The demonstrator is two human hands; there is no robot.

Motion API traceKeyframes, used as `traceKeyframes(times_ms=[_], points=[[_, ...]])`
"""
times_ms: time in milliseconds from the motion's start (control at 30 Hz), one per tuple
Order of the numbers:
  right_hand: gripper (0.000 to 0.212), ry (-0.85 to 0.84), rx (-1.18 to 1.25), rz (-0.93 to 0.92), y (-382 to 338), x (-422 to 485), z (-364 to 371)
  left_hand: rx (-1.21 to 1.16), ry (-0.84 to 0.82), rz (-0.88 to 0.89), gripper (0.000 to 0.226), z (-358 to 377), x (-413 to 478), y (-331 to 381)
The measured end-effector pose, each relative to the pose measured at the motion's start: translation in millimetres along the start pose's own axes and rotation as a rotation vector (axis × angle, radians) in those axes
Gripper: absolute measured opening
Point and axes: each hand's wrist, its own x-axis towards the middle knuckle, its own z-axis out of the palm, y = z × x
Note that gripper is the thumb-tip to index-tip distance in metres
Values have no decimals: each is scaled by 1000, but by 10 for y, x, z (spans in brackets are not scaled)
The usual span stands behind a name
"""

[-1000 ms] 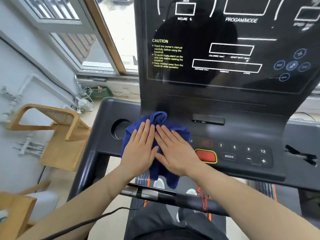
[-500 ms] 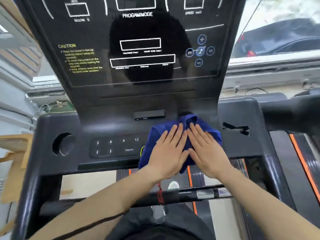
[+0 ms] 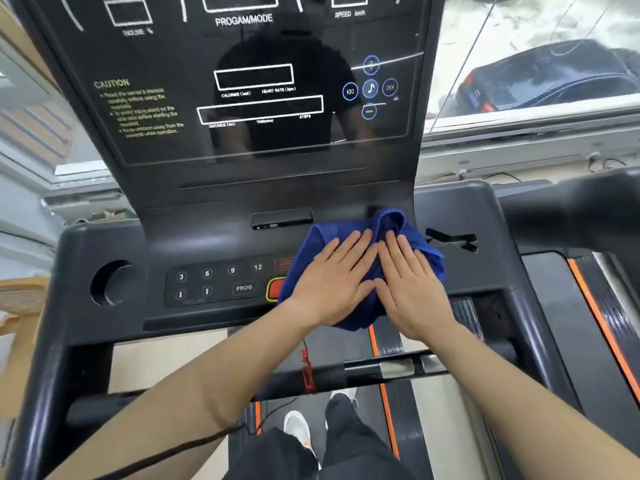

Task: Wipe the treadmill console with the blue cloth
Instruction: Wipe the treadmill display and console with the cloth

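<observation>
Blue cloth [image 3: 356,244] lies bunched flat under both hands on the lower deck of the treadmill console [image 3: 221,233], right of centre. The left hand [image 3: 332,285] and right hand [image 3: 408,289] press side by side, palms down, fingers straight and spread, gripping nothing. The cloth's hem hangs off the near edge; its far fold touches the upright display panel [image 3: 242,98]. To the left, the red stop button [image 3: 276,288] is half covered and the number keypad [image 3: 214,282] is bare, nearer the left hand, so a leftward sweep looks likely. Beyond are a cup recess [image 3: 110,282], a window [image 3: 519,64], and the belt [image 3: 391,341] below.
</observation>
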Motion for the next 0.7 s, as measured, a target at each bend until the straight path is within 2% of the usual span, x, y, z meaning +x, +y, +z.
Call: traceKeyframes(times_ms=[167, 233, 300, 367, 467, 600, 700], points=[[75, -46, 17, -9, -354, -43, -23, -40, 29, -2, 65, 5, -313, -188], [79, -89, 42, -64, -534, 105, -94, -93, 46, -67, 64, -35, -455, -382], [74, -124, 56, -159, -825, 269, -156, -138, 57, -139, 65, -14, -707, -631], [66, -158, 50, -287, -1233, 429, -178, -157, 84, -228, 68, 55, -1092, -904], [65, -139, 13, -451, -1963, 624, -72, -121, 134, -407, 70, 230, -1745, -1267], [78, -153, -28, -536, -2687, 542, 163, -152, 175, -548, 62, 360, -2347, -1408], [77, -118, -32, -549, -2707, 635, 190, -114, 139, -543, 60, 323, -2340, -1488]])
